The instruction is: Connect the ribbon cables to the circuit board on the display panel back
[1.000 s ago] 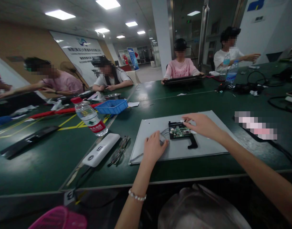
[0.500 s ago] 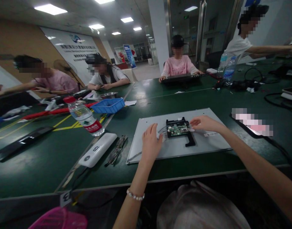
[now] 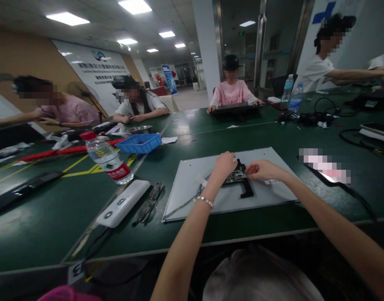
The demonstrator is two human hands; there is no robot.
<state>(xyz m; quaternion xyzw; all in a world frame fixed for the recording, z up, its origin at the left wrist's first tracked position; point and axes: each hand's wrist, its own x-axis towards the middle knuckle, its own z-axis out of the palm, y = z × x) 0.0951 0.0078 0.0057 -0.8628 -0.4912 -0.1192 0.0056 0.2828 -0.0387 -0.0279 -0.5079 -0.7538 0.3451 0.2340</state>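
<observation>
A flat light-grey panel (image 3: 192, 175) lies on the table in front of me. On its middle sits a black plastic bracket (image 3: 247, 190) with a green circuit board (image 3: 235, 177) in it. My left hand (image 3: 225, 166) is closed, fingers bent over the bracket's upper left part and covering much of it. At the bracket's right edge, my right hand (image 3: 263, 170) has thumb and fingertips pinched together; what is between them is hidden. Grey cables (image 3: 187, 205) run from under my left wrist to the panel's lower left corner.
Left of the panel lie glasses (image 3: 149, 205), a white power bank (image 3: 124, 203), a water bottle (image 3: 108, 161) and a blue tray (image 3: 140, 144). A phone (image 3: 323, 169) with a cable lies to the right. Several people sit or work around the green table (image 3: 192, 146).
My left hand has moved right and forward from beside the cables onto the bracket. My right hand's fingers have curled more tightly at the bracket's right edge. The view has shifted slightly.
</observation>
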